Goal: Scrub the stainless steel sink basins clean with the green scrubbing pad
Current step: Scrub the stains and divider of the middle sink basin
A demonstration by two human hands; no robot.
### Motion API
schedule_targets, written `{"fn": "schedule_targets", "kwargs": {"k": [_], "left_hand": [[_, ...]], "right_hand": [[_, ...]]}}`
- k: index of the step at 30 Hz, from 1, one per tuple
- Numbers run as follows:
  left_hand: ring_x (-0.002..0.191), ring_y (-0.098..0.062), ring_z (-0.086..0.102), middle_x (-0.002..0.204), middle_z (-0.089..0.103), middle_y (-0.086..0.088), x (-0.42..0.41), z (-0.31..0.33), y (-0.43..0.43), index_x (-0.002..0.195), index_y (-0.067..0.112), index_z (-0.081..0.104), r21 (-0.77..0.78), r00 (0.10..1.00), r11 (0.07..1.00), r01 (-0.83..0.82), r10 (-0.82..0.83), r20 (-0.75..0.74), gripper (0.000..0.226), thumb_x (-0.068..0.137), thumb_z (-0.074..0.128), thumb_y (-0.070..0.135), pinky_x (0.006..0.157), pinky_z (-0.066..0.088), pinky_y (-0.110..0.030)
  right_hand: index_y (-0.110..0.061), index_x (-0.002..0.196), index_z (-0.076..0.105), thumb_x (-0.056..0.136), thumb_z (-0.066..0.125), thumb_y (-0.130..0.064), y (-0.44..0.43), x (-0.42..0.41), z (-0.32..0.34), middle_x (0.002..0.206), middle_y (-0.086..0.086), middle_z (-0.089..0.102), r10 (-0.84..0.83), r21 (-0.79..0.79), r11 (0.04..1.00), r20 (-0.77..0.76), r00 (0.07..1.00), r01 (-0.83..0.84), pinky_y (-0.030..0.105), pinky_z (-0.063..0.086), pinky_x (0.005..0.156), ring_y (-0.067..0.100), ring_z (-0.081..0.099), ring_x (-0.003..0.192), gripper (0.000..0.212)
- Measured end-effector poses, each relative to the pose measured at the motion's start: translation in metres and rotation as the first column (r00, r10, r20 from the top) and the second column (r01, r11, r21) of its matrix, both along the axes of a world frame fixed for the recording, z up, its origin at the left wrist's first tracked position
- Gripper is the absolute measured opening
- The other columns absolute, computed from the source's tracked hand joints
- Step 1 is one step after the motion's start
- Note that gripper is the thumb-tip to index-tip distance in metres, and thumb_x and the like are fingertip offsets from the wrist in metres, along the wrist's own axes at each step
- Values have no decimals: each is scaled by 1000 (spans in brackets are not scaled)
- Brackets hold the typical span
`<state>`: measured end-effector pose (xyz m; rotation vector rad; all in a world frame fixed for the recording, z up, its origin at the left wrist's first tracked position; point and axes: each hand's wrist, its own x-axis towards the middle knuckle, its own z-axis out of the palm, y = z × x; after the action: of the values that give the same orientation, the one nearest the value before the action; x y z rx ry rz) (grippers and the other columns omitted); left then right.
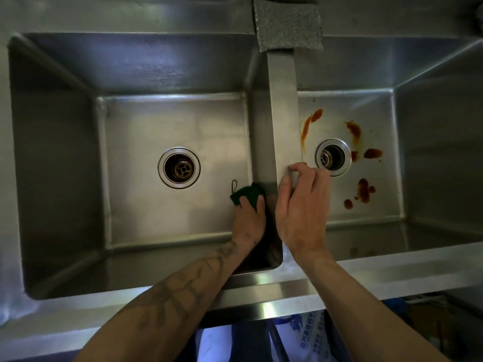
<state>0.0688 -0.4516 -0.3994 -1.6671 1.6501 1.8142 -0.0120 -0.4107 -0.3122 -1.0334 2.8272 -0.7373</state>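
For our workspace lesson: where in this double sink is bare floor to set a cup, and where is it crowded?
Free: left basin floor between its left wall and drain. Crowded: by the divider, where the left hand holds the green scrubbing pad and the right hand grips its top; red stains ring the right drain.

Head camera close above sink [287,291], facing almost straight down; corners dim, perhaps vignetted.

left hand [249,218] presses green pad [245,194] on divider wall | right hand [300,205] grips divider [283,113] | sauce stains [364,190] right basin
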Motion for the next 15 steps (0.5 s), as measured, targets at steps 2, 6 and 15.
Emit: {"fn": "schedule_targets", "kwargs": {"k": [2, 6, 15], "left_hand": [[99, -16, 66, 113, 65, 4, -4, 11, -6, 128, 20, 48, -63, 994, 997, -49, 43, -100, 37, 112, 39, 52, 77, 50, -20], [93, -6, 64, 110, 62, 4, -3, 24, -13, 123, 30, 47, -126, 945, 983, -133, 87, -316, 40, 105, 40, 65, 77, 55, -22], [109, -21, 67, 123, 66, -3, -19, 11, -31, 136, 20, 52, -119, 984, 991, -61, 40, -175, 44, 112, 38, 55, 92, 55, -36]], "right_hand": [[-13, 122, 50, 105, 51, -26, 0, 0, 0, 108, 13, 54, 0, -7, 1000, 1, 1000, 0, 44, 51, 77, 24, 50, 93, 21], [-15, 121, 47, 105, 52, -24, -1, 1, -1, 107, 13, 54, 10, -33, 999, 1, 1000, -10, 41, 50, 76, 22, 49, 92, 19], [-15, 121, 47, 106, 49, -27, -1, 1, 1, 105, 10, 51, 14, -22, 1000, -19, 1000, -15, 38, 48, 75, 17, 44, 91, 19]]}}
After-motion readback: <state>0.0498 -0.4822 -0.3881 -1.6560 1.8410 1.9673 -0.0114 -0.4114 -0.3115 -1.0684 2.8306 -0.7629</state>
